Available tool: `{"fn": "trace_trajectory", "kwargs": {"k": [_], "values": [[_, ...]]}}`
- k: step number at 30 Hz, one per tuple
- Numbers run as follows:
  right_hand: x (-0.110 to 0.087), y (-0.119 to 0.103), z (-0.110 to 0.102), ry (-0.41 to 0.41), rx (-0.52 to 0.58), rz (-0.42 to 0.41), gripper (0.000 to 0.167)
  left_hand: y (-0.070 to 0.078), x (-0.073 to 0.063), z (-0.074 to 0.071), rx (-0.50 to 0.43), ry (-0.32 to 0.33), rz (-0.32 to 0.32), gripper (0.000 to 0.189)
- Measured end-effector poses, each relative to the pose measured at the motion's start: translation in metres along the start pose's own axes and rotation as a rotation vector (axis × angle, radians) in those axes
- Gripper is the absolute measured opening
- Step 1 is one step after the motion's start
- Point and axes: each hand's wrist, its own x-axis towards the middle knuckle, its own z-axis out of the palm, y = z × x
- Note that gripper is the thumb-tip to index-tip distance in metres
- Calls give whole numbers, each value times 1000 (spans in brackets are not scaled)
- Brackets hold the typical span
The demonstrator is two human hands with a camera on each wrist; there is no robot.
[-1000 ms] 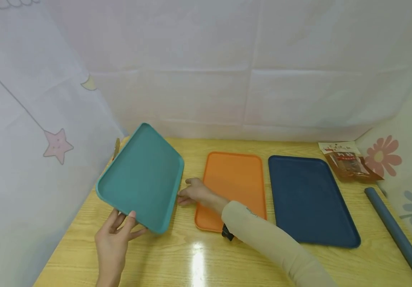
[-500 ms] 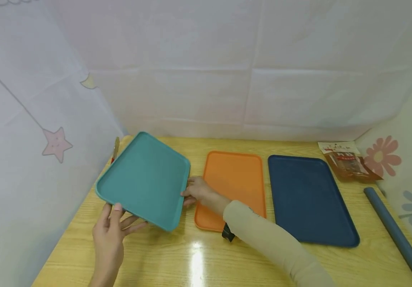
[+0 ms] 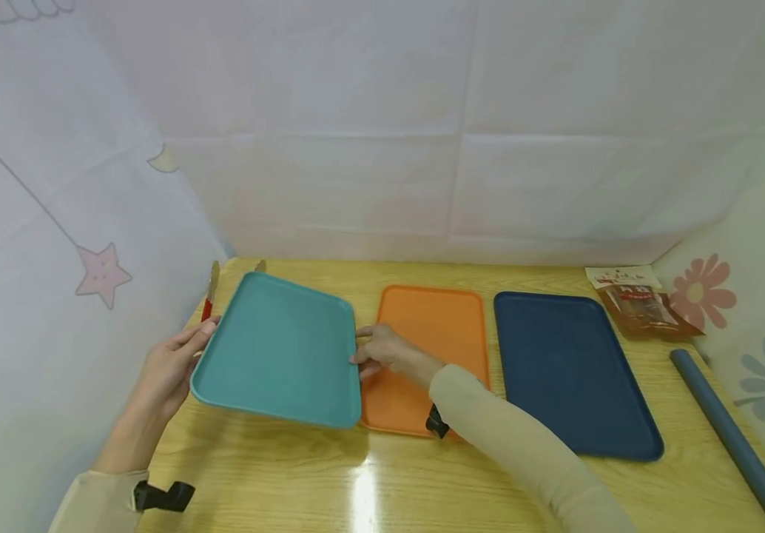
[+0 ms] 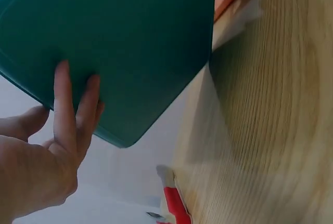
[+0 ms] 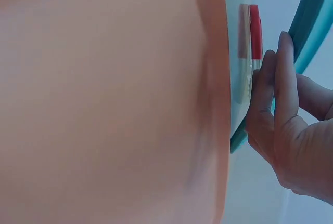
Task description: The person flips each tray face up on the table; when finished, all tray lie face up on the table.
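Note:
A teal rectangular tray (image 3: 282, 352) is held tilted over the left part of the table, its shadow on the wood below. My left hand (image 3: 172, 366) grips its left edge, thumb on the rim; in the left wrist view the fingers (image 4: 65, 99) spread against the tray's underside. At the opposite edge my right hand (image 3: 385, 352) pinches the rim, reaching across an orange tray (image 3: 432, 318) that lies flat. Behind the teal tray, a slim red object with a pale end (image 3: 209, 292) shows partly; the rest is hidden.
A navy tray (image 3: 569, 370) lies right of the orange one. Farther right are a brown packaged snack bag (image 3: 642, 303) and a long grey-blue roll (image 3: 732, 437). Printed white cloth (image 3: 356, 148) hangs around the wooden table (image 3: 289, 481) at the back and sides.
The teal tray has come down flatter and slightly to the right. My left hand has shifted from its front edge to its left edge. The right hand has taken hold of the right rim.

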Motion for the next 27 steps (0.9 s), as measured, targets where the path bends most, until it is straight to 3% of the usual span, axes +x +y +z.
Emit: {"fn": "trace_trajectory", "kwargs": {"k": [3,6,9,12,14,19,27], "values": [[1,-3,-6,7,13,-1,68,6,17,-11,168,-50,-113,63],[5,-5,-13,26,26,3,68,9,36,-23,335,-158,-220,67],[8,-6,-15,51,43,3,69,2,54,-34,460,-248,-288,63],[11,-7,-12,54,63,-11,70,-11,66,-42,529,-259,-349,58],[13,-7,-10,58,72,-18,71,-19,73,-44,575,-251,-360,55],[24,-3,-6,101,9,-20,73,-29,84,-41,696,-222,-315,49],[34,-5,4,158,-170,-33,76,-37,87,-31,853,-131,-248,44]]}}
